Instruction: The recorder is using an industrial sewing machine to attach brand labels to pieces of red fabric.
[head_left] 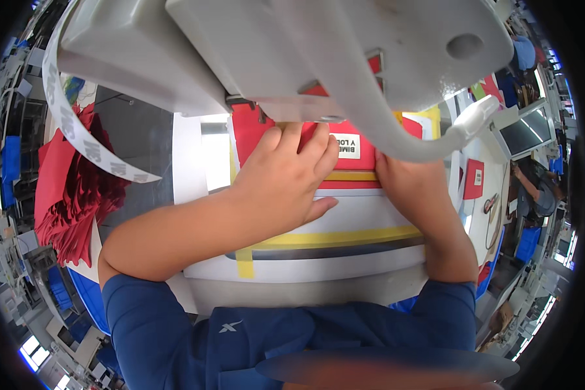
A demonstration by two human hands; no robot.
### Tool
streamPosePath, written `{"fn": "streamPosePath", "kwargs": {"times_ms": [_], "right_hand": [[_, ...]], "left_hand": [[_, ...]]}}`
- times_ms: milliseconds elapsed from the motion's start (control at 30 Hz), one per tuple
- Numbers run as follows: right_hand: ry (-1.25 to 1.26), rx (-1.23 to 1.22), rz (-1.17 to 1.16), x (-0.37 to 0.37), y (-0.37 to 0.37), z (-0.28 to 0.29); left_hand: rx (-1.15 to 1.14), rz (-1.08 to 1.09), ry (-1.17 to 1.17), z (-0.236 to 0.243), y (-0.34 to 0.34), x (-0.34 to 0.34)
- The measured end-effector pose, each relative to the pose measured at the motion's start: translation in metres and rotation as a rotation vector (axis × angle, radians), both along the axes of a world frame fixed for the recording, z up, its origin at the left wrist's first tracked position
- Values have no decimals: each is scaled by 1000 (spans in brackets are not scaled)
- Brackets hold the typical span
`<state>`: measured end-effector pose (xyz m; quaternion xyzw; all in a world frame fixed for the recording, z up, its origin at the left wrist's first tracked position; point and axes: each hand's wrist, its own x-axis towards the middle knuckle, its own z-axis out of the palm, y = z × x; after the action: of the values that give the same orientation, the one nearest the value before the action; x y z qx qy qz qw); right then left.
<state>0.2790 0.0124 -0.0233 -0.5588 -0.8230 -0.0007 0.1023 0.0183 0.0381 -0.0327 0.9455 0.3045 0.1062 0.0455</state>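
A piece of red fabric (286, 133) with a white label (349, 145) lies under the head of a light grey sewing machine (403, 58). My left hand (283, 172) rests on the fabric with its fingers spread, the fingertips close to the machine's needle area. At the fabric's right edge is my right hand (413, 185). Its thumb side touches the red cloth, while its other fingers are hidden behind the curved grey lever (429, 149). The needle itself is out of sight behind the machine head.
A stack of red fabric pieces (78, 188) hangs at the left. Yellow tape (338, 238) crosses the white work surface (292, 266). A printed white strip (78, 140) dangles from the machine. Rightward are a small labelled red piece (474, 179), scissors (491, 203) and a screen (528, 132).
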Motion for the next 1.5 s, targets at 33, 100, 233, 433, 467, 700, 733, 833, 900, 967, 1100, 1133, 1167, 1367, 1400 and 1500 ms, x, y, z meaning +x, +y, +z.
{"fn": "streamPosePath", "kwargs": {"times_ms": [33, 100, 233, 433, 467, 700, 733, 833, 900, 967, 1100, 1133, 1167, 1367, 1400, 1500], "right_hand": [[-10, 22, 5, -1, -1, -2], [-22, 39, 11, -4, 0, 0], [-67, 11, -26, -11, -1, 1], [-116, 16, 38, -22, 7, 2], [-122, 7, 54, -25, 7, 3], [-164, -8, 100, -43, 7, 8], [-163, -8, 97, -46, 7, 7], [-190, -7, 101, -54, 9, 5], [-205, -31, 102, -59, 11, 5], [-213, -40, 101, -64, 12, 6], [-240, -58, 121, -75, 14, 7], [-239, -55, 124, -78, 15, 7], [-247, -59, 127, -81, 16, 7], [-288, -55, 154, -92, 18, 5], [-329, -50, 158, -93, 18, 6], [-295, -27, 168, -89, 18, 0]], "left_hand": [[10, 6, 5, 2, 0, -1], [-39, -4, 35, 5, 1, -2], [-43, -6, 48, 9, 3, -6], [-106, 42, 101, 18, 5, -19], [-119, 50, 122, 19, 5, -21], [-129, 70, 172, 24, 4, -39], [-116, 72, 180, 25, 5, -43], [-100, 75, 196, 27, 6, -50], [-94, 80, 206, 27, 7, -56], [-91, 81, 210, 27, 7, -62], [-98, 84, 217, 31, 9, -72], [-96, 90, 202, 30, 9, -75], [-95, 95, 187, 29, 9, -78], [-118, 125, 168, 33, 13, -85], [-116, 124, 172, 33, 14, -82], [-171, 155, 57, 25, 21, -68]]}}
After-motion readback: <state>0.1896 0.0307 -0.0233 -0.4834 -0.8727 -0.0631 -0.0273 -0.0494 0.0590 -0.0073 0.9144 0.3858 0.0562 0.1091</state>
